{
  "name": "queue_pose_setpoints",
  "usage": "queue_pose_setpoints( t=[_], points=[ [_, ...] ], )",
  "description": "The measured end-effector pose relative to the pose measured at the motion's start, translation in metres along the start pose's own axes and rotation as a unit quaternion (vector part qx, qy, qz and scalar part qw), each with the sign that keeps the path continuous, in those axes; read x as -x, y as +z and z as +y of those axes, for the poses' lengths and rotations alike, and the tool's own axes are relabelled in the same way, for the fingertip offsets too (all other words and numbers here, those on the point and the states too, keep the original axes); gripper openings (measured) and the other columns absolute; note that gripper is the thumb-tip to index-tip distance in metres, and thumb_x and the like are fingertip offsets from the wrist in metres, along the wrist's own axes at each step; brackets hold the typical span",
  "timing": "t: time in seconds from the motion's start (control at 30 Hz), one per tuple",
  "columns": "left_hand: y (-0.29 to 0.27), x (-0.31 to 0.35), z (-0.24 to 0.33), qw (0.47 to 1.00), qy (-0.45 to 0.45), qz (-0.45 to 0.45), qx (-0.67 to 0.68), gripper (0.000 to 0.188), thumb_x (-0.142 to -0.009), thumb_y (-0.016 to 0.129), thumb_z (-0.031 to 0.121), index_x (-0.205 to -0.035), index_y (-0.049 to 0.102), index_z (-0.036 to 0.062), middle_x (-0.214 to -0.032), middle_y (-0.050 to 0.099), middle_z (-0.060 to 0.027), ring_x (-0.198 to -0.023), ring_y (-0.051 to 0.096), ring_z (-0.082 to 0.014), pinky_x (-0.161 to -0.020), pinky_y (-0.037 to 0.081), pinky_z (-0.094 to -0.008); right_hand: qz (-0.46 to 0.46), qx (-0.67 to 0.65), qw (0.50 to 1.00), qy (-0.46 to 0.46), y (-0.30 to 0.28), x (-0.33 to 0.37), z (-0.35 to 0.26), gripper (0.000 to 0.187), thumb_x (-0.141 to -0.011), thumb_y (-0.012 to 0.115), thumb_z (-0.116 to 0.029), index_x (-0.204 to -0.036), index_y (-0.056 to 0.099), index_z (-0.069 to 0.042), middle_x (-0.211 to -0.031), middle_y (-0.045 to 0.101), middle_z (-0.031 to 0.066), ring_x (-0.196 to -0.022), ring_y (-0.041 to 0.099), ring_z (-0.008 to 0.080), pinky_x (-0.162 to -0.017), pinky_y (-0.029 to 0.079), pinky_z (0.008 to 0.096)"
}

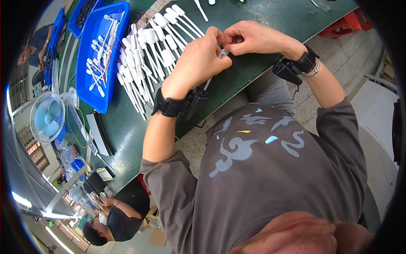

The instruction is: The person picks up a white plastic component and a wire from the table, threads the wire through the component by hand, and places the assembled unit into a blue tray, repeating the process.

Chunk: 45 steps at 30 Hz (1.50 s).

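My left hand (196, 63) is closed round a slim white plastic part; its pale, partly clear end (223, 53) shows between thumb and fingers, and a thin stem comes out below the palm. My right hand (256, 39) meets it at the fingertips, thumb and forefinger pinched together. Whatever sits in that pinch is too small or hidden to name. Left of my hands lies a dense pile of white plastic parts (150, 37), each with a rounded head and a long thin stem. Fine red wires run among them.
A blue tray (80, 80) with similar white parts and red wires stands left of the pile on the green table (127, 135). A second blue tray (71, 26) is behind it. Red stools (344, 26) stand past the right edge. A fan (47, 116) and other people are farther left.
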<state>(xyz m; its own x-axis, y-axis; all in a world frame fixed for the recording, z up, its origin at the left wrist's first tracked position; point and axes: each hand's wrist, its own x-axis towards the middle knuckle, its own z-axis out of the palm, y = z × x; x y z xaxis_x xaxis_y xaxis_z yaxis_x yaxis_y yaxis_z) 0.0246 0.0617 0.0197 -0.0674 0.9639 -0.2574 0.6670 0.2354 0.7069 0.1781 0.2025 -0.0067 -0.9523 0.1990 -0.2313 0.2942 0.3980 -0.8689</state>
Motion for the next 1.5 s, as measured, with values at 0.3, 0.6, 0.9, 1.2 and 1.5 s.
queue_pose_setpoints(
  t=[0.3, 0.6, 0.9, 1.2, 1.5],
  points=[
    [-0.002, 0.0, -0.007, 1.0, -0.002, 0.013, -0.02, 0.033, -0.08, 0.066, 0.017, -0.105, 0.056, -0.0004, -0.082, 0.069, -0.019, -0.078, 0.07, -0.0341, -0.071, 0.054, -0.0398, 0.037, 0.005, 0.999, -0.008, 0.007, 0.001, -0.003, 0.022, -0.084, 0.064, -0.022, -0.087, 0.063, 0.0, -0.072, 0.056, 0.0002, -0.068, 0.049, 0.0102, -0.064, 0.041, 0.0278],
    [-0.013, 0.04, -0.036, 0.988, 0.011, 0.123, 0.091, 0.034, -0.09, 0.068, 0.025, -0.113, 0.069, 0.001, -0.088, 0.073, -0.015, -0.081, 0.073, -0.0232, -0.073, 0.054, -0.0335, 0.044, -0.006, 0.999, 0.001, 0.002, 0.002, -0.004, 0.019, -0.09, 0.061, -0.019, -0.088, 0.061, 0.0, -0.072, 0.052, -0.003, -0.067, 0.047, 0.0056, -0.061, 0.039, 0.0241],
    [0.018, 0.054, -0.021, 0.973, -0.036, 0.209, 0.095, 0.028, -0.09, 0.071, 0.025, -0.107, 0.074, 0.0027, -0.088, 0.074, -0.0149, -0.074, 0.071, -0.0222, -0.068, 0.053, -0.0312, 0.079, -0.072, 0.994, 0.022, 0.007, 0.008, -0.007, 0.02, -0.094, 0.06, -0.023, -0.092, 0.06, -0.003, -0.071, 0.046, -0.0065, -0.064, 0.041, 0.0023, -0.056, 0.033, 0.0211],
    [0.021, 0.049, -0.027, 0.96, -0.073, 0.231, 0.141, 0.023, -0.089, 0.072, 0.024, -0.096, 0.077, 0.0032, -0.076, 0.074, -0.0112, -0.062, 0.069, -0.0191, -0.06, 0.051, -0.0283, 0.097, -0.091, 0.991, 0.026, 0.015, 0.012, -0.008, 0.02, -0.096, 0.061, -0.023, -0.092, 0.06, -0.003, -0.075, 0.047, -0.008, -0.066, 0.039, 0.0013, -0.058, 0.032, 0.0199],
    [0.019, 0.051, -0.03, 0.964, -0.045, 0.244, 0.091, 0.018, -0.087, 0.073, 0.02, -0.096, 0.076, 0.0041, -0.076, 0.073, -0.0062, -0.065, 0.067, -0.0224, -0.062, 0.051, -0.0315, 0.104, -0.103, 0.988, 0.038, 0.016, 0.013, -0.002, 0.019, -0.097, 0.06, -0.023, -0.094, 0.061, -0.004, -0.077, 0.049, -0.0079, -0.067, 0.043, 0.001, -0.06, 0.035, 0.0193]
  ],
)
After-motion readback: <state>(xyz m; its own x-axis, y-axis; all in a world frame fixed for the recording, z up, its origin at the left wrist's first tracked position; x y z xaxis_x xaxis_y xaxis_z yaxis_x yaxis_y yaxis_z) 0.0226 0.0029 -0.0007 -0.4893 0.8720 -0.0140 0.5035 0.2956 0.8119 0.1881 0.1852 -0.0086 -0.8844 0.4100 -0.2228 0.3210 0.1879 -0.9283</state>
